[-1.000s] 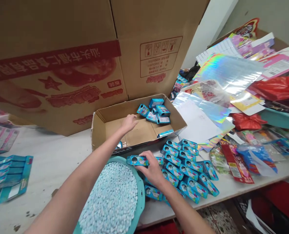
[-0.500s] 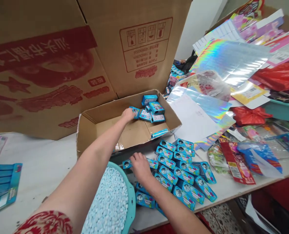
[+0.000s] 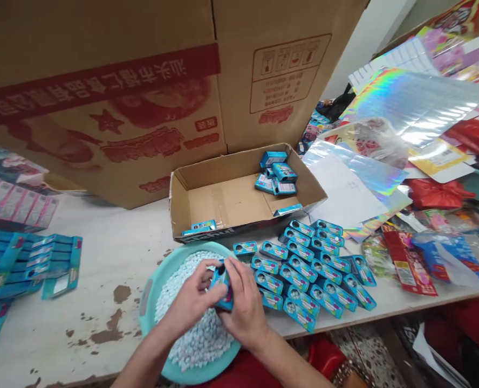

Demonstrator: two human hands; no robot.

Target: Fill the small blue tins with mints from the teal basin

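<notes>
Over a round teal basin [image 3: 148, 296], the left hand [image 3: 193, 296] and right hand [image 3: 245, 307] are pinching a small blue box [image 3: 221, 288].

A pale, stained table [image 3: 114, 237] is supporting a tall, red-printed cardboard carton [image 3: 154, 121] on its far side. Shiny rainbow sheets [image 3: 405, 102] are lying far right. Before the carton, a shallow cardboard tray [image 3: 202, 202] is holding glossy packs [image 3: 282, 173], most heaping at its far right. The smooth basin is holding pebble-like pale blue pieces [image 3: 183, 277]; right of it, slim round-holed boxes [image 3: 300, 269] are standing in close rows. Curling fingers are gripping the small blue box from left and right.
</notes>
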